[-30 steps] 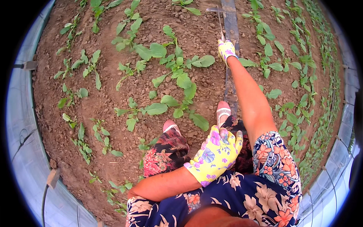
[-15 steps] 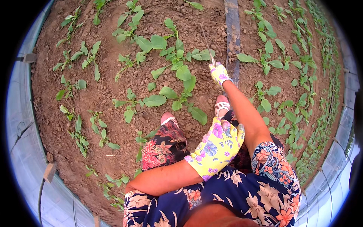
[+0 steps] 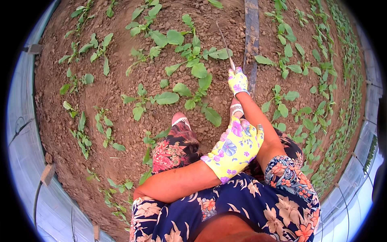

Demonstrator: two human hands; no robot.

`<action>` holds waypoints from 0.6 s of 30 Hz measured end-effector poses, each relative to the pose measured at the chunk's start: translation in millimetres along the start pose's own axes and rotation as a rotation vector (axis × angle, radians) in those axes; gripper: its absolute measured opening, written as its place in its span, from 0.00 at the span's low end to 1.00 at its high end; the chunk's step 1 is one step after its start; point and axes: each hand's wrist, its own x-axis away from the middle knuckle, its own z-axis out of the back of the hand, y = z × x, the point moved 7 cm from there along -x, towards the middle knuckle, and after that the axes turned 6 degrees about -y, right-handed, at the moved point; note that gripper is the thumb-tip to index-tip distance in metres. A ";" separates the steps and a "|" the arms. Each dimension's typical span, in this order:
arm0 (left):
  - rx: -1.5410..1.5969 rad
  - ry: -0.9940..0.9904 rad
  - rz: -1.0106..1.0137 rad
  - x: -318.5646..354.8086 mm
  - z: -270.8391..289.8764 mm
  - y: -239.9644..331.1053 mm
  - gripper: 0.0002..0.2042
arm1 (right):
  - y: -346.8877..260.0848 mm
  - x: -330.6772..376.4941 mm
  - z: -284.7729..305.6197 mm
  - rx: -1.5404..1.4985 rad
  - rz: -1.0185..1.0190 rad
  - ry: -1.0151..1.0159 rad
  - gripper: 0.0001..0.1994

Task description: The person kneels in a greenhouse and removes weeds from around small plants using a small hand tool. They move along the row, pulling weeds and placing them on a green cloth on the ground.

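Observation:
My right hand (image 3: 238, 82), in a yellow floral glove, reaches forward and is closed round the near end of a thin, long hand tool (image 3: 225, 45). The tool's slender far part slants over the soil, past the leaf tip of a green seedling (image 3: 197, 68). I cannot tell whether its end touches the ground. My left hand (image 3: 236, 147), gloved alike, lies across my right leg beside my right forearm. Its fingers are stretched out, partly turned from view, and no object shows in them.
A dark, soil-dusted strip (image 3: 251, 40) runs along the ground right of the tool. Rows of leafy seedlings (image 3: 100, 52) grow on both sides, denser at the right (image 3: 346, 80). My shoes (image 3: 179, 117) stand among the plants. Plastic sheeting (image 3: 24, 121) walls off the left.
The view has shifted slightly, moving the plants up and a little right. My right hand and the tool have drawn back a little over the soil. My left hand stays on my leg.

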 end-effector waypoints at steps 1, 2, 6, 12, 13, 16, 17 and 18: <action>-0.002 0.007 -0.009 1.6 3.0 0.3 0.22 | 4.4 -3.2 -0.7 -0.010 -0.008 0.021 0.23; 0.003 0.013 -0.015 4.0 4.2 0.2 0.22 | 7.1 -6.2 -0.9 -0.021 -0.015 0.042 0.23; 0.039 0.010 -0.022 11.6 20.7 -7.1 0.21 | 5.1 -21.6 14.9 -0.208 -0.081 0.137 0.23; -0.002 0.044 -0.014 19.0 22.9 -5.2 0.21 | -11.0 -0.3 -6.2 -0.090 -0.005 -0.085 0.26; 0.012 0.055 -0.003 20.2 23.0 -6.6 0.21 | -17.0 5.8 0.0 -0.116 -0.013 -0.079 0.26; 0.003 0.030 0.021 20.2 6.8 -5.9 0.21 | -19.7 14.8 15.2 -0.089 -0.008 0.038 0.25; 0.010 0.048 0.016 20.9 5.4 -4.6 0.21 | -16.5 16.2 18.2 -0.087 0.000 0.058 0.24; 0.018 0.065 0.009 20.9 5.5 -4.2 0.21 | -15.7 18.0 17.4 -0.054 -0.004 0.010 0.23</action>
